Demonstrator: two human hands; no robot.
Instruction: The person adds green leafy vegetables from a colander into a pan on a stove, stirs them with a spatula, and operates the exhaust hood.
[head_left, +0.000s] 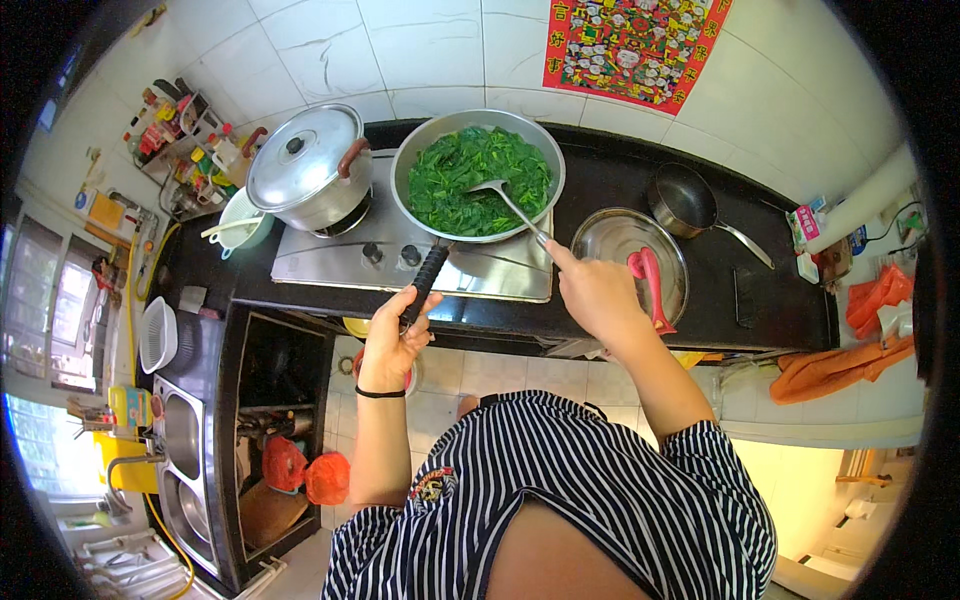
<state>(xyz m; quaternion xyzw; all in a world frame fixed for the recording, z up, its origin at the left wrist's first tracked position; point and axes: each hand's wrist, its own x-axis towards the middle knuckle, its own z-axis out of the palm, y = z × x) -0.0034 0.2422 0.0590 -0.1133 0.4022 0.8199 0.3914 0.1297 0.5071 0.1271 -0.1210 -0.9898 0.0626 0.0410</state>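
My left hand (397, 330) grips the black wrapped handle (427, 281) of a wide metal wok (553, 176). In the wok lies a heap of chopped leafy greens (465, 169), dark and wilted in places. A metal spatula (517, 210) is held by its handle in my right hand (600, 292), and its head rests on the greens near the middle. The wok sits over the right side of a stainless steel gas stove (480, 268), hiding the burner beneath it.
Left of the wok stands a lidded aluminium pot (300, 169). To the right are a round metal tray (600, 240) with a pink ladle-like utensil (654, 289) and a small dark saucepan (679, 199). A pale green colander (246, 225) stands far left, above the double sink (184, 442).
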